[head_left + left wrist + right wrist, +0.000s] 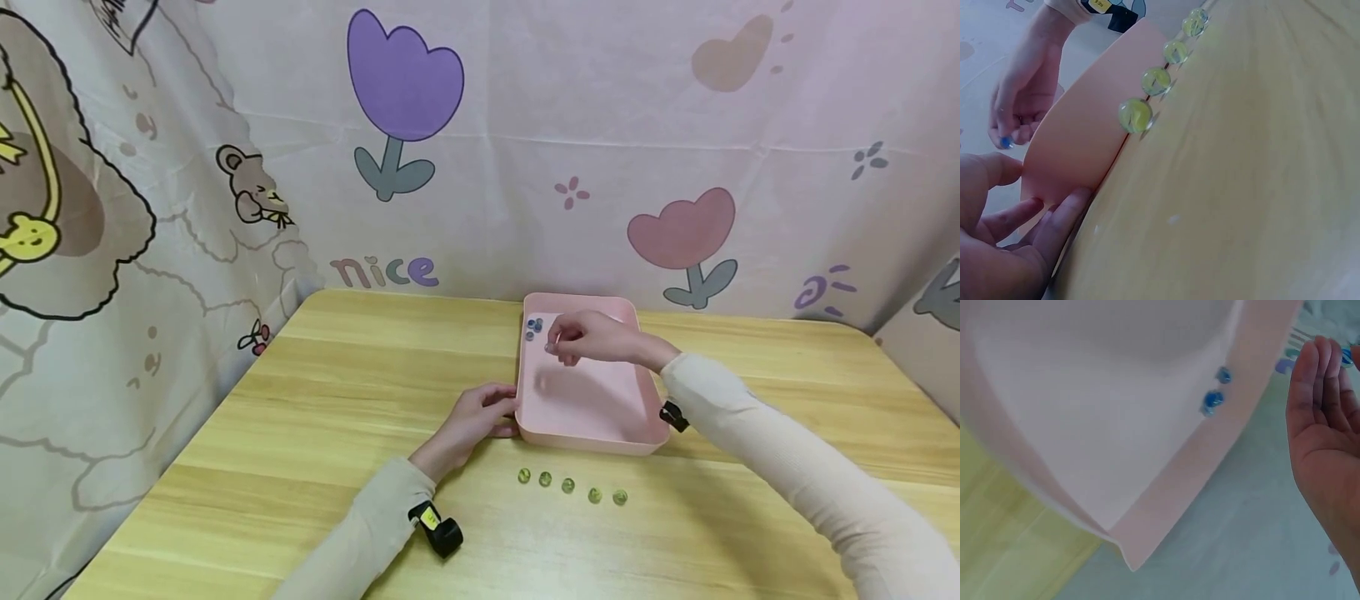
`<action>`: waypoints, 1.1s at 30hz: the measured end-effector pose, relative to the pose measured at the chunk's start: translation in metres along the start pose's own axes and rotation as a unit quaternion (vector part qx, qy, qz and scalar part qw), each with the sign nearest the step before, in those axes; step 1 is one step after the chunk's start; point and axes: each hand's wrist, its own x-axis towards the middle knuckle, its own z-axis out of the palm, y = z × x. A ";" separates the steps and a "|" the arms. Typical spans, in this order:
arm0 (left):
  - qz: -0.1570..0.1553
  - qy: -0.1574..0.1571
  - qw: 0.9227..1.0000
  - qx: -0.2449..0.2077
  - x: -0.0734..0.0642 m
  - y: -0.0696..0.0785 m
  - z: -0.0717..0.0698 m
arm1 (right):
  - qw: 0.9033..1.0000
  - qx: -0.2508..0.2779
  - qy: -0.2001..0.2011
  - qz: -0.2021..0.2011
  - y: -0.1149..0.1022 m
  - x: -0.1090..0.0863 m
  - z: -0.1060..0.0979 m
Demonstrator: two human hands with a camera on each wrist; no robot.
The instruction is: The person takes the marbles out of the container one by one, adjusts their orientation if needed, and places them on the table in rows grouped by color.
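Note:
My right hand (592, 337) is over the pink tray (592, 417), pinching a blue marble (1006, 142) between thumb and fingertips. That marble (1347, 357) also appears at the right edge of the right wrist view. Several clear-and-blue marbles (530, 336) sit together inside the tray, by its left wall towards the back. With its fingers against the outside of the tray near the front left corner, my left hand (472, 421) rests on the table side. Several yellow-green glass marbles (1135, 115) lie in a row on the table, in front of the tray.
The tray stands on a light wooden table (360, 375) near its back edge. A printed cloth (517, 125) with tulips and the word "nice" hangs behind the table. Black camera mounts (442, 533) are strapped to both wrists over pale sleeves.

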 end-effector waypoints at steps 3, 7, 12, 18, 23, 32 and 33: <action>0.000 0.004 1.000 -0.002 0.000 -0.001 0.001 | 0.999 0.032 0.021 0.000 -0.003 -0.007 -0.002; -0.005 0.009 1.000 0.000 -0.001 0.000 0.001 | 0.996 0.075 0.046 -0.009 -0.010 -0.019 -0.004; -0.003 0.008 1.000 0.002 -0.001 0.002 0.001 | 0.990 0.100 0.097 -0.032 -0.022 -0.037 -0.005; -0.001 0.006 1.000 -0.003 -0.001 0.002 0.002 | 0.982 0.133 0.135 0.006 -0.039 -0.068 0.009; 0.004 0.007 1.000 -0.004 -0.002 0.003 0.002 | 0.975 0.173 0.134 0.027 -0.043 -0.089 0.023; 0.006 0.003 1.000 0.003 0.001 0.001 0.003 | 0.970 0.196 0.142 0.007 -0.036 -0.097 0.032; 0.008 0.005 1.000 0.003 0.001 0.001 0.002 | 0.969 0.200 0.141 0.007 -0.036 -0.096 0.033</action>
